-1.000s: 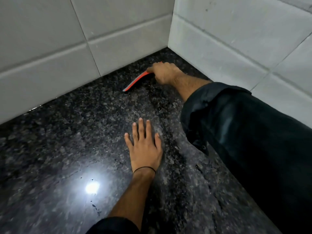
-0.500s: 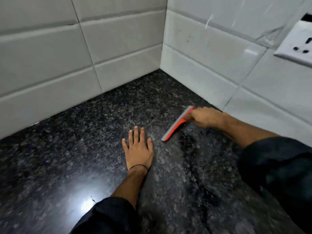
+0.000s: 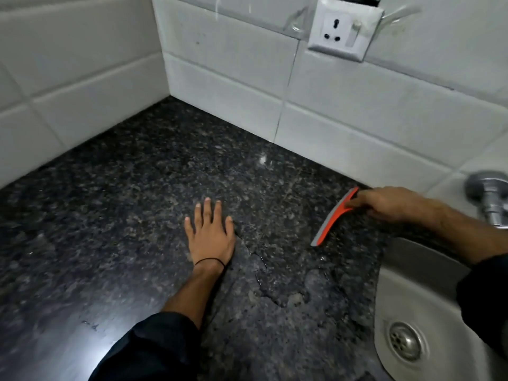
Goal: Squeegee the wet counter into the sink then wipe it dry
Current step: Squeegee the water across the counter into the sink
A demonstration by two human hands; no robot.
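Note:
My right hand (image 3: pixel 390 203) grips the handle of an orange squeegee (image 3: pixel 334 218) whose grey blade rests on the dark speckled granite counter (image 3: pixel 123 215), near the back wall and a little left of the steel sink (image 3: pixel 406 287). Flat on the counter in the middle lies my left hand (image 3: pixel 210 232), fingers straight and spread, holding nothing. A thin film of water with a ragged edge (image 3: pixel 277 292) lies on the stone between my left hand and the sink. The sink's drain (image 3: pixel 405 340) shows at the lower right.
White tiled walls meet in a corner at the back. A white wall socket with a switch (image 3: pixel 345 30) sits above the counter. A metal tap fitting (image 3: pixel 489 193) juts from the wall at the right edge, above the sink.
My right hand has dragged the squeegee from the far wall corner rightward along the back wall to near the sink. The view has swung right, revealing socket, tap and sink. My left hand stayed flat.

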